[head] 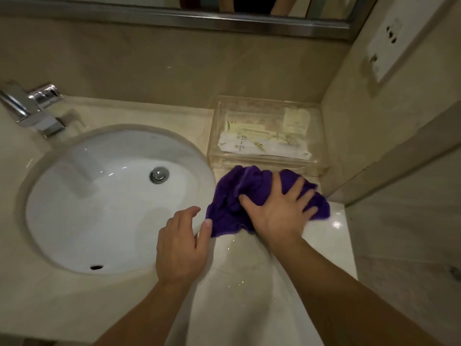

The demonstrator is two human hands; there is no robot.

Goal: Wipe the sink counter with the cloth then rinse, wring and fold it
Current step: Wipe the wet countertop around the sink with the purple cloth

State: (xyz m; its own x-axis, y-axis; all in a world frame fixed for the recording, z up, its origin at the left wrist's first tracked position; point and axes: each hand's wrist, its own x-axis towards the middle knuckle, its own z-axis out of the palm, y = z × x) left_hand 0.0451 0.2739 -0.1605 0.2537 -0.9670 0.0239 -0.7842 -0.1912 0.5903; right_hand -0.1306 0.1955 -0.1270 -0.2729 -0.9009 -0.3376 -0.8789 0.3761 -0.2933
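A crumpled purple cloth (232, 201) lies on the pale stone counter (249, 265) just right of the white oval sink (99, 201). My right hand (282, 208) presses flat on the cloth with its fingers spread, covering the cloth's middle. My left hand (184, 243) hovers at the sink's right rim, fingers loosely curled and holding nothing, its thumb tip next to the cloth's left edge. Water streaks show on the counter below the cloth.
A clear plastic tray (264, 136) with packaged toiletries stands against the back wall right behind the cloth. A chrome faucet (32, 111) sits at the far left. A wall with a socket plate (384, 43) closes the right side; a mirror hangs above.
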